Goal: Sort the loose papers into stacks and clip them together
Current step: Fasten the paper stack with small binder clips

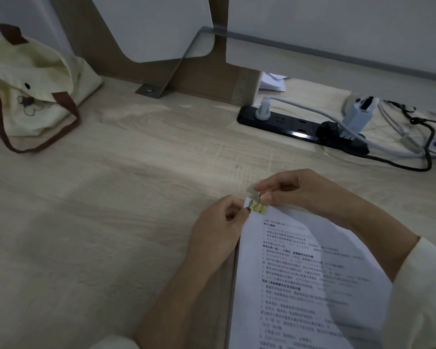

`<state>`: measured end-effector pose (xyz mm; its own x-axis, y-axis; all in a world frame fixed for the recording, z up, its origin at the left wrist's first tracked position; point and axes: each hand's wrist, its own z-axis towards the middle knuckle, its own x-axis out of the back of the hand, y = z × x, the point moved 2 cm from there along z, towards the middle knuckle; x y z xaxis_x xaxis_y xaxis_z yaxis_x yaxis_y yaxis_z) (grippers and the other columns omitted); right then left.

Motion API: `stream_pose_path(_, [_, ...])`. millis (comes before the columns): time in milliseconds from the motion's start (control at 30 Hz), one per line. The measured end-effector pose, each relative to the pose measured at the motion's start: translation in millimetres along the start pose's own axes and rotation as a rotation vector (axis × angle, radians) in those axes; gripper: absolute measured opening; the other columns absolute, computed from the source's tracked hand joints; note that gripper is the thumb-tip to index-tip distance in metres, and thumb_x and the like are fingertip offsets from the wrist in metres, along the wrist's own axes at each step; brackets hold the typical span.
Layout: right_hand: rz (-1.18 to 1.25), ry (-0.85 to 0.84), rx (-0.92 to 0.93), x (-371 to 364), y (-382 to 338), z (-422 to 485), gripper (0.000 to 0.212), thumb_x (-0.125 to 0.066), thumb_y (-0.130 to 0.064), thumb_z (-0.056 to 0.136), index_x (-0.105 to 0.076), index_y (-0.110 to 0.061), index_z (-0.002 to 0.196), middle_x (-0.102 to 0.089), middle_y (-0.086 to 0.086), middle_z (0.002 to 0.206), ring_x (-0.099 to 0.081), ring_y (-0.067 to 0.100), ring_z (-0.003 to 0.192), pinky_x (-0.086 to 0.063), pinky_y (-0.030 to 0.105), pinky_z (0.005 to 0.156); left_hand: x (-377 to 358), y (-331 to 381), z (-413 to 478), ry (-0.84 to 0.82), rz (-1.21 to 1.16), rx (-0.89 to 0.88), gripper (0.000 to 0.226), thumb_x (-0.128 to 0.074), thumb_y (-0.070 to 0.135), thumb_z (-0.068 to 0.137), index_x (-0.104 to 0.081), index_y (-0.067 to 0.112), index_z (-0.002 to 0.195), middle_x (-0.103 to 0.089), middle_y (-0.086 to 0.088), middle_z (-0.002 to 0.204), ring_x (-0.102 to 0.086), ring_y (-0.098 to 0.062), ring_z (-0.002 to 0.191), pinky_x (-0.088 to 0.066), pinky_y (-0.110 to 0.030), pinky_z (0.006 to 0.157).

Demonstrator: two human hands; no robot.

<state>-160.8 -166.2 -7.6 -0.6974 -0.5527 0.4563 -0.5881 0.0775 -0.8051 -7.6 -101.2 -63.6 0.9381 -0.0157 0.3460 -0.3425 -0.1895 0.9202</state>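
A stack of white printed papers (pixel 302 278) lies on the wooden desk at the lower right, printed text facing up. A small yellow binder clip (pixel 258 207) sits on the stack's top left corner. My left hand (pixel 217 230) pinches the corner of the papers right beside the clip. My right hand (pixel 295 190) reaches in from the right, its thumb and forefinger closed on the clip's wire handle.
A cream tote bag (pixel 28 89) with brown straps rests at the far left. A black power strip (pixel 300 127) with plugs and tangled cables lies at the back right. Some white paper (pixel 272 81) shows behind the brown-and-white divider panel (pixel 161 46).
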Motion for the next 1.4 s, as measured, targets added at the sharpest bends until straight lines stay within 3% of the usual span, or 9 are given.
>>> stream_pose_path(167, [-0.006, -0.049, -0.058, 2, 1, 1, 0.019, -0.071, -0.029, 0.076, -0.075, -0.023, 0.093, -0.073, -0.005, 0.103, -0.067, 0.008, 0.096, -0.049, 0.014, 0.079, 0, 0, -1, -0.001, 0.009, -0.026, 0.012, -0.054, 0.028, 0.091, -0.063, 0.020, 0.091, -0.070, 0.008, 0.092, -0.066, -0.008, 0.086, -0.054, -0.035, 0.079])
stream_pose_path(300, [0.015, -0.065, -0.098, 2, 0, 2, 0.016, -0.071, -0.031, 0.073, -0.076, -0.021, 0.084, -0.075, -0.003, 0.097, -0.068, 0.008, 0.090, -0.048, 0.013, 0.073, 0, 0, -1, -0.014, 0.009, -0.033, 0.013, -0.053, 0.029, 0.092, -0.063, 0.020, 0.094, -0.071, 0.010, 0.094, -0.066, -0.005, 0.086, -0.054, -0.033, 0.079])
stream_pose_path(533, [-0.117, 0.070, -0.040, -12, 7, -3, 0.019, -0.065, -0.039, 0.080, -0.073, -0.027, 0.093, -0.073, -0.003, 0.101, -0.066, 0.017, 0.098, -0.050, 0.035, 0.094, -1, -1, 0, -0.001, 0.004, -0.001, 0.016, -0.052, 0.029, 0.092, -0.064, 0.020, 0.098, -0.070, 0.008, 0.098, -0.065, -0.006, 0.089, -0.051, -0.025, 0.076])
stream_pose_path(767, [-0.169, 0.152, 0.039, -11, 3, -7, 0.017, -0.067, -0.036, 0.079, -0.069, -0.021, 0.088, -0.072, -0.004, 0.092, -0.066, 0.011, 0.090, -0.050, 0.027, 0.086, -1, -1, -1, 0.007, 0.033, 0.005, 0.017, -0.052, 0.031, 0.092, -0.063, 0.022, 0.101, -0.069, 0.010, 0.100, -0.063, -0.002, 0.089, -0.046, -0.017, 0.072])
stream_pose_path(967, [-0.097, 0.185, 0.158, -24, 2, -18, 0.016, -0.067, -0.032, 0.078, -0.067, -0.022, 0.090, -0.073, -0.009, 0.090, -0.067, -0.001, 0.084, -0.050, 0.009, 0.079, -2, -1, -1, 0.000, 0.015, 0.005, 0.023, -0.051, 0.037, 0.091, -0.065, 0.021, 0.101, -0.070, 0.008, 0.098, -0.064, -0.004, 0.088, -0.049, -0.023, 0.075])
stream_pose_path(1133, [-0.058, 0.181, 0.164, -22, 0, -17, 0.020, -0.070, -0.032, 0.075, -0.068, -0.018, 0.088, -0.073, -0.005, 0.089, -0.068, 0.004, 0.085, -0.052, 0.017, 0.081, -1, 0, -1, 0.001, 0.019, -0.002, 0.020, -0.051, 0.033, 0.092, -0.065, 0.023, 0.101, -0.071, 0.009, 0.098, -0.064, -0.003, 0.088, -0.051, -0.026, 0.078])
stream_pose_path(1267, [-0.104, 0.175, 0.148, -8, -3, -12, 0.019, -0.074, -0.027, 0.074, -0.067, -0.013, 0.084, -0.071, 0.001, 0.089, -0.064, 0.012, 0.082, -0.046, 0.009, 0.068, -1, 1, -1, -0.008, 0.022, -0.010, 0.015, -0.050, 0.029, 0.093, -0.064, 0.024, 0.096, -0.070, 0.011, 0.095, -0.065, -0.003, 0.086, -0.053, -0.028, 0.079])
stream_pose_path(1333, [-0.148, 0.155, 0.147, -2, -4, -8, 0.021, -0.075, -0.029, 0.072, -0.066, -0.012, 0.082, -0.071, 0.005, 0.091, -0.064, 0.017, 0.084, -0.048, 0.016, 0.072, -1, 1, -2, -0.009, 0.012, -0.011, 0.013, -0.051, 0.028, 0.093, -0.064, 0.025, 0.093, -0.070, 0.011, 0.093, -0.065, -0.003, 0.084, -0.053, -0.030, 0.079])
stream_pose_path(1400, [-0.187, 0.136, 0.148, 3, -5, -3, 0.024, -0.076, -0.032, 0.069, -0.066, -0.013, 0.079, -0.070, 0.010, 0.091, -0.064, 0.026, 0.087, -0.051, 0.036, 0.083, -1, 0, -1, -0.008, -0.003, -0.009, 0.013, -0.051, 0.028, 0.092, -0.063, 0.025, 0.092, -0.071, 0.011, 0.092, -0.065, -0.003, 0.083, -0.054, -0.032, 0.078])
